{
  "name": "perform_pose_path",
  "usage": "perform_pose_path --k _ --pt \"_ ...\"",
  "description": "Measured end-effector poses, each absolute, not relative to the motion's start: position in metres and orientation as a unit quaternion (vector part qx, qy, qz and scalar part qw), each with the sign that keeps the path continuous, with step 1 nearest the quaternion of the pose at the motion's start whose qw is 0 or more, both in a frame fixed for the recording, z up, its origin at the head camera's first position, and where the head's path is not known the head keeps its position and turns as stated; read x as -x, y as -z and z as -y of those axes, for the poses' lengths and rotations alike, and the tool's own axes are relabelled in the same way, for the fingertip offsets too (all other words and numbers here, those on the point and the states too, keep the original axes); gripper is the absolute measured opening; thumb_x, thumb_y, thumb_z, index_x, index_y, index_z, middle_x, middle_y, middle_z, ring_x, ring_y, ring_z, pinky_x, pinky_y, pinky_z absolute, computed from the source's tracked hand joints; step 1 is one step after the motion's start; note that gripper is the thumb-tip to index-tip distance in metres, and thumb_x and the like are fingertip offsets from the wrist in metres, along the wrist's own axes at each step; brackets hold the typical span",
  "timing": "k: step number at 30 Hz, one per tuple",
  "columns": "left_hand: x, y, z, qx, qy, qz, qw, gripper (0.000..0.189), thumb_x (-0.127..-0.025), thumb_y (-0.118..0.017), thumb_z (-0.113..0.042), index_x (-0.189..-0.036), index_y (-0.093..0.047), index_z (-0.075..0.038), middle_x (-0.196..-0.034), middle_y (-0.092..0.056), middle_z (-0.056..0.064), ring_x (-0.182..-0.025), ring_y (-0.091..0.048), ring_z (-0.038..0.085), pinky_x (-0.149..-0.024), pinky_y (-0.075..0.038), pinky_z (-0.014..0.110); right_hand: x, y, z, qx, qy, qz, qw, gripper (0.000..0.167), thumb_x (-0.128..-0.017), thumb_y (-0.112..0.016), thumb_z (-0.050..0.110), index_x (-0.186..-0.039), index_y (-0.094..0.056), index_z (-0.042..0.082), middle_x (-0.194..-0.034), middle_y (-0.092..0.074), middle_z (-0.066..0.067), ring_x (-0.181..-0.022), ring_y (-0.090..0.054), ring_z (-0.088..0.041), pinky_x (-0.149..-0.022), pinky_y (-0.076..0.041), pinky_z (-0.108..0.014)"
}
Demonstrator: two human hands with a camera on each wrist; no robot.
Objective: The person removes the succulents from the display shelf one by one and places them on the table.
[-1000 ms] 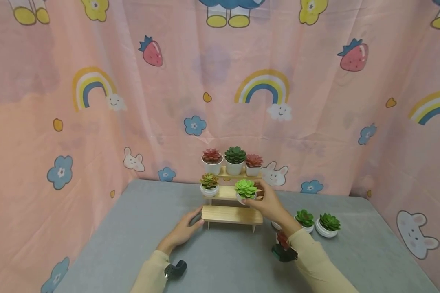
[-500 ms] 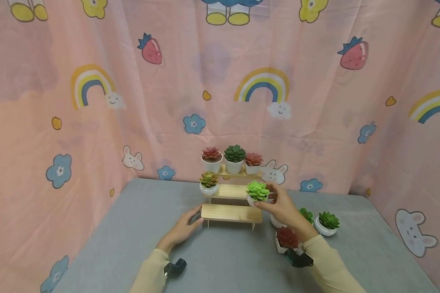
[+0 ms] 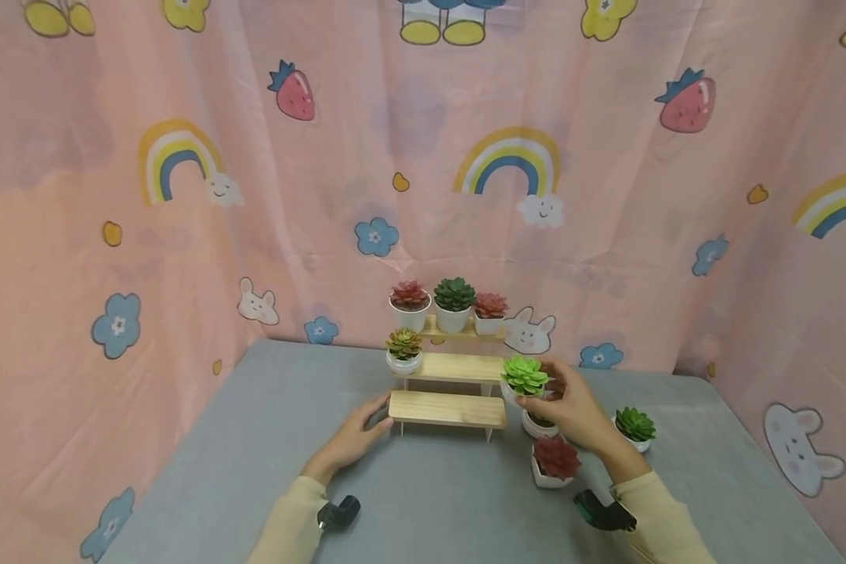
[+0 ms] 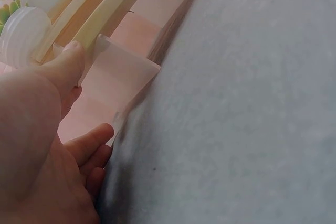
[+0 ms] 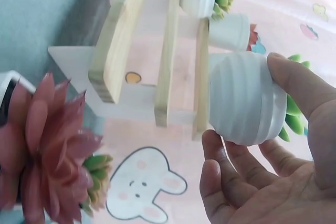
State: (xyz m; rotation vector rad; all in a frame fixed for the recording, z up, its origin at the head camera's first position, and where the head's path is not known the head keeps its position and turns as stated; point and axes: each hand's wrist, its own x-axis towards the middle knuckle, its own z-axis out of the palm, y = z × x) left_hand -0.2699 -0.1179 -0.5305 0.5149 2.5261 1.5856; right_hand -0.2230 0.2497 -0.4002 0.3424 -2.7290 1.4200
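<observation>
My right hand (image 3: 574, 409) holds a bright green potted succulent (image 3: 525, 376) by its white pot, off the right end of the middle shelf. In the right wrist view the thumb and fingers grip its ribbed white pot (image 5: 247, 98). My left hand (image 3: 352, 440) rests at the left end of the lowest shelf of the wooden tiered stand (image 3: 447, 409). The left wrist view shows the thumb (image 4: 71, 61) touching the shelf's end, the other fingers extended low beside the side panel. A yellow-green succulent (image 3: 403, 350) stands at the middle shelf's left end.
On the top shelf stand a red succulent (image 3: 409, 305), a dark green succulent (image 3: 454, 304) and another red succulent (image 3: 490, 312). Right of the stand, on the grey table (image 3: 254, 439), are a dark red succulent (image 3: 554, 460), a partly hidden white pot (image 3: 539, 425) and a green succulent (image 3: 634, 425).
My right hand has carried the bright green succulent rightward, from the middle shelf's right part to beyond its end. The left hand has stayed at the stand.
</observation>
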Motion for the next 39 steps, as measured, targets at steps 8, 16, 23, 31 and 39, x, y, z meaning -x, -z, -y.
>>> perform_pose_path --k 8,16,23,31,39 --pt "0.269 0.532 0.118 -0.174 -0.511 -0.839 0.063 0.06 -0.104 -0.057 -0.033 -0.158 -0.037 -0.016 -0.163 -0.036 0.016 -0.153 -0.027 0.043 -0.123 -0.02 0.066 0.208 0.398 -0.266 -0.089 -0.441 0.892 0.033 0.075 -0.093 -0.074 0.029 -0.15 -0.036 -0.002 -0.149 -0.041 -0.031 -0.125 -0.053 -0.048 -0.096 -0.052 -0.06" --pt "0.268 0.534 0.12 -0.171 -0.508 -0.842 0.062 0.061 -0.103 -0.057 -0.035 -0.158 -0.038 -0.016 -0.163 -0.037 0.016 -0.152 -0.028 0.044 -0.122 -0.02 0.067 0.193 0.4 -0.282 -0.074 -0.441 0.894 0.034 0.076 -0.094 -0.073 0.03 -0.152 -0.034 0.0 -0.151 -0.039 -0.032 -0.125 -0.055 -0.049 -0.095 -0.053 -0.058" --pt "0.269 0.535 0.117 -0.174 -0.506 -0.842 0.062 0.06 -0.104 -0.057 -0.033 -0.158 -0.037 -0.016 -0.164 -0.036 0.015 -0.153 -0.028 0.043 -0.124 -0.02 0.065 0.184 0.408 -0.299 -0.064 -0.431 0.898 0.058 0.062 -0.094 -0.074 0.027 -0.143 -0.045 0.002 -0.142 -0.053 -0.024 -0.111 -0.06 -0.013 -0.084 -0.054 -0.03" --pt "0.27 0.533 0.116 -0.178 -0.504 -0.843 0.05 0.058 -0.104 -0.058 -0.032 -0.157 -0.04 -0.015 -0.162 -0.039 0.016 -0.152 -0.03 0.044 -0.122 -0.022 0.066 0.181 0.42 -0.318 -0.065 -0.448 0.888 0.083 0.056 -0.094 -0.074 0.019 -0.14 -0.048 0.002 -0.13 -0.061 -0.012 -0.096 -0.055 0.011 -0.075 -0.053 -0.02" --pt "0.269 0.532 0.117 -0.173 -0.507 -0.843 0.054 0.059 -0.103 -0.058 -0.03 -0.157 -0.039 -0.016 -0.163 -0.037 0.015 -0.153 -0.028 0.043 -0.123 -0.019 0.067 0.178 0.43 -0.333 -0.066 -0.45 0.886 0.09 0.055 -0.093 -0.075 0.019 -0.138 -0.051 0.001 -0.111 -0.057 0.029 -0.093 -0.058 0.007 -0.072 -0.053 -0.022"
